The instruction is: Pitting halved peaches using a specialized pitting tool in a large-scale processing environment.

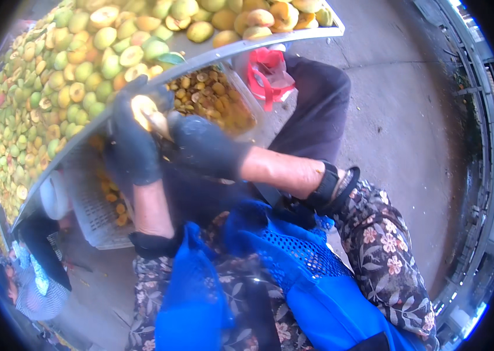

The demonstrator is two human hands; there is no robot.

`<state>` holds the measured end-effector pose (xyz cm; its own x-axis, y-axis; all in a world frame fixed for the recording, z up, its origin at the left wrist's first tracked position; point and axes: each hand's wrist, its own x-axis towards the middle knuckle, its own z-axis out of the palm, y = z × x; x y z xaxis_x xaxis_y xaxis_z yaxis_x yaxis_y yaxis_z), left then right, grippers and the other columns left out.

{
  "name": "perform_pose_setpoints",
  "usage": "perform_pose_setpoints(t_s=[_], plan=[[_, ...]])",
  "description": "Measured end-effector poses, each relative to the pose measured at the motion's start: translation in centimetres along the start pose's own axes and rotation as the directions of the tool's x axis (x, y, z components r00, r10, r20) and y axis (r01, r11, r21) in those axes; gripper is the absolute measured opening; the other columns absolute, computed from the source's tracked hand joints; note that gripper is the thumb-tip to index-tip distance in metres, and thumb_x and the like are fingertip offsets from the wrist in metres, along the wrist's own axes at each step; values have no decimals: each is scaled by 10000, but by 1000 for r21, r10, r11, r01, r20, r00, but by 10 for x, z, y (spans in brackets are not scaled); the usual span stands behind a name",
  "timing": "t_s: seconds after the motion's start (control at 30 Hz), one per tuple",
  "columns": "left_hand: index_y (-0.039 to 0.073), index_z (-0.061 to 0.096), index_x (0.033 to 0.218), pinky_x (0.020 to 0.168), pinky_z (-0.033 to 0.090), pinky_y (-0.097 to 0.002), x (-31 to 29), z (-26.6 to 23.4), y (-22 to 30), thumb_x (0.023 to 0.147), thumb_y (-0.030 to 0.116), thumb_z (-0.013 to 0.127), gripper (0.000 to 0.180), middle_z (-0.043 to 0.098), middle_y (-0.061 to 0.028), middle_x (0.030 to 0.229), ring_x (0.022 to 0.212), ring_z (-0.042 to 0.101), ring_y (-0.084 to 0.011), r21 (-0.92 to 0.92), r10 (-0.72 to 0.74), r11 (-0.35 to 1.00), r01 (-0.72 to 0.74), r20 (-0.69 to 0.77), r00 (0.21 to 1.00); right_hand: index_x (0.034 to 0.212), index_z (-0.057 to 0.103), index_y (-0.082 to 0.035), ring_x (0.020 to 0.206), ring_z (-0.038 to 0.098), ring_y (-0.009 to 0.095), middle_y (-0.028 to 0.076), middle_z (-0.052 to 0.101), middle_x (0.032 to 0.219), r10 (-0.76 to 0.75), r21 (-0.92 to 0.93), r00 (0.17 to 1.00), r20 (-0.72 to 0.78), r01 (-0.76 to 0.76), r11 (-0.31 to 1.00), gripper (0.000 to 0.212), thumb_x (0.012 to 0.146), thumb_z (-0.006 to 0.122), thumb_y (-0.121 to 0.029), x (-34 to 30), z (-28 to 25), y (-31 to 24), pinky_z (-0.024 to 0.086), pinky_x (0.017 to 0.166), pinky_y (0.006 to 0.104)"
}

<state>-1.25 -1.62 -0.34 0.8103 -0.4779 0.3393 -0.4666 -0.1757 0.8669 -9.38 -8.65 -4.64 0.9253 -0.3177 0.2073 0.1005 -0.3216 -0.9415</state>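
Observation:
My left hand (135, 137), in a dark glove, is closed around a cut apricot (143, 111) whose pale flesh faces up. Close against it is my right hand (207, 143), also gloved, with its fingers curled. A short pale piece (160, 124) shows between the two hands; blur hides whether it is a blade or part of the fruit. Both hands are just off the near edge of a metal-rimmed table (223, 52) heaped with green, yellow and orange apricots (105, 38), some of them halved.
Below the table edge stands a crate (247, 96) of brownish pits or fruit pieces. A white slatted basket (92, 205) holds orange halves. A red bag (268, 73) is beside my knee. Another person's patterned clothing (42, 298) shows at lower left, and metal railing (486, 117) curves along the right.

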Motion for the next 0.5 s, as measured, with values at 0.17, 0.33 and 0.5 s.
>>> perform_pose_setpoints(t_s=[0.17,0.33,0.5], plan=[[-45,514,1282,966,464,-343,-3,6,-15,948,144,414,397,581,-184,1234,1147,572,-253,-444,218,871,-211,-35,975,990,595,24,655,595,190,24,603,748,352,540,905,238,-424,727,239,865,599,-178,6,-14,-13,480,594,384],[17,519,1197,810,537,-374,-7,-11,-27,901,200,599,357,625,-117,1168,1061,634,-238,448,396,826,-341,-32,918,1005,593,-35,513,582,276,124,598,647,-206,-219,960,-187,164,962,221,856,616,-198,2,-6,7,446,478,407],[-10,520,1156,850,497,-322,-6,-26,-28,929,283,605,380,628,-81,1059,945,619,-195,-638,-289,738,220,-4,957,1156,542,-113,524,573,276,108,543,850,-270,-654,962,51,237,719,324,848,597,-196,-10,-11,-9,428,429,416]])
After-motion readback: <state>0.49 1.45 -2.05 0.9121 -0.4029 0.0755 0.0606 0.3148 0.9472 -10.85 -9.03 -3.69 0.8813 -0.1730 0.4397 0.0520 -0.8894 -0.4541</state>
